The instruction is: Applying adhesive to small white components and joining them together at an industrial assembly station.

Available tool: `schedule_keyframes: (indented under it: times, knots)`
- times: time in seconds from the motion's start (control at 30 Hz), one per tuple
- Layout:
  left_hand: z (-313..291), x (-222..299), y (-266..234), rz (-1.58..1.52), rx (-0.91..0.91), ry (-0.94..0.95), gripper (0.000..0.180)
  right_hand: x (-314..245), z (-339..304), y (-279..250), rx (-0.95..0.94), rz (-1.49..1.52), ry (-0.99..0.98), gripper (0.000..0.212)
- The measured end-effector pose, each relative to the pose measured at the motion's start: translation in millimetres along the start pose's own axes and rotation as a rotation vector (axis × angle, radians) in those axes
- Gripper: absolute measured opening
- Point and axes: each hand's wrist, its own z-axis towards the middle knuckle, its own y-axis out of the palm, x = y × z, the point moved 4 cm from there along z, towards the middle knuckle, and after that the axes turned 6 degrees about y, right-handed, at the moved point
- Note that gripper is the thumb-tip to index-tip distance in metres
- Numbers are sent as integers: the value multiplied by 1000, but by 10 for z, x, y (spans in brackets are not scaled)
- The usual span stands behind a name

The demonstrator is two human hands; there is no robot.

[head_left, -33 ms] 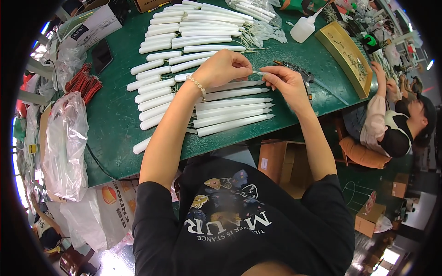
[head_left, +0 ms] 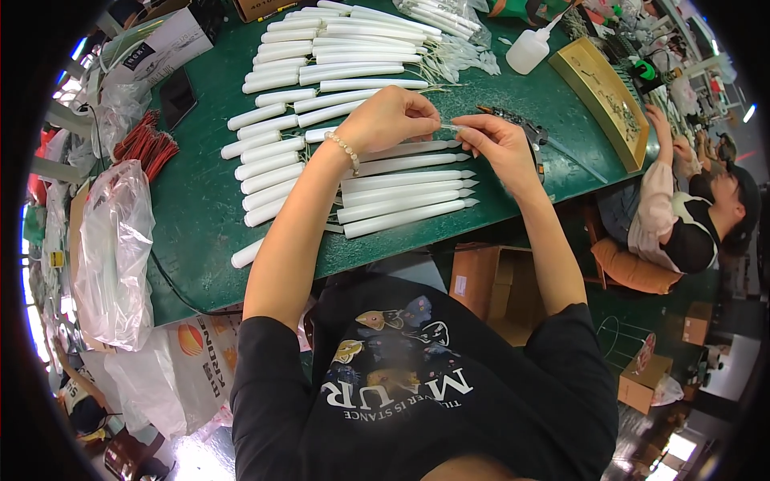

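Above the row of white taper candles, my left hand (head_left: 391, 120) and my right hand (head_left: 499, 146) meet with fingertips a little apart. Between them runs a thin pale wire (head_left: 447, 127), pinched at its left end by my left thumb and finger. My right fingers pinch a small whitish piece at its other end; its shape is mostly covered. Beneath and nearer to me lie several white candles with pointed flame tips (head_left: 409, 215), side by side. To their left are shorter white tubes (head_left: 271, 186), partly behind my left forearm.
Farther candles (head_left: 365, 70) trail wires beside clear flame tips (head_left: 473, 58). A white squeeze bottle (head_left: 529, 52), a yellow tray (head_left: 597, 96) of small parts and a dark tool (head_left: 521, 124) lie rightward. Red wires (head_left: 146, 143) and a plastic bag (head_left: 116, 256) are left. A co-worker (head_left: 682, 216) sits right.
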Motion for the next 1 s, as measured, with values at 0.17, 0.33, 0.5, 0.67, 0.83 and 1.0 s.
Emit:
schedule_keyframes:
  times: [0.17, 0.33, 0.5, 0.67, 0.83, 1.0]
  knots:
    - [3, -19, -4, -32, 2, 9, 18, -27, 12, 13, -5, 5, 2, 22]
    - [3, -16, 5, -62, -10, 10, 18, -16, 16, -1, -23, -2, -8, 22]
    - [4, -7, 27, -9, 3, 5, 18, -21, 27, 21, -43, -15, -26, 21]
    - [14, -25, 30, 53, 29, 8, 18, -11, 31, 73, -11, 0, -24, 20]
    - [9, -16, 49, 114, 60, 8, 18, 39, 35, 81, 13, -12, -36, 20]
    - [23, -2, 39, 212, 66, 23, 20, 46, 53, 68, 32, -15, -9, 19]
